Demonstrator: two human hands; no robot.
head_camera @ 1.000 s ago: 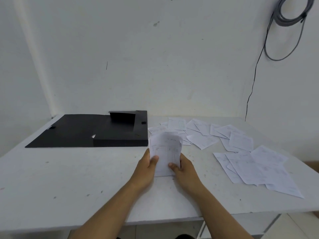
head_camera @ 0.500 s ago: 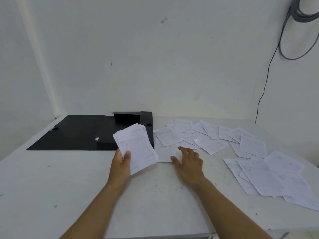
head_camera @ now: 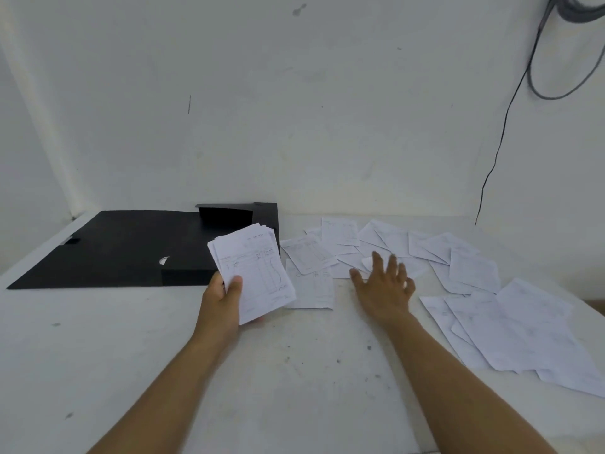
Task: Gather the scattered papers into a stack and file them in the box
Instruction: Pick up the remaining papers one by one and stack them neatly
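Note:
My left hand (head_camera: 220, 301) grips a stack of white printed papers (head_camera: 253, 270), thumb on top, just above the table in front of the black file box (head_camera: 183, 247). The box lies open, its lid spread flat to the left. My right hand (head_camera: 384, 285) reaches out with fingers spread over the loose sheets (head_camera: 343, 244) scattered at mid table; it holds nothing. Two single sheets (head_camera: 311, 283) lie between my hands. More sheets (head_camera: 510, 332) overlap at the right.
The white table (head_camera: 294, 371) runs to a white wall behind. Its right edge lies just past the right-hand sheets. A grey cable coil (head_camera: 563, 44) hangs on the wall at top right, with a thin black wire dropping to the table's back corner.
My right hand let go of the stack and moved right and forward over the loose sheets. My left hand carried the stack a little left, in front of the box.

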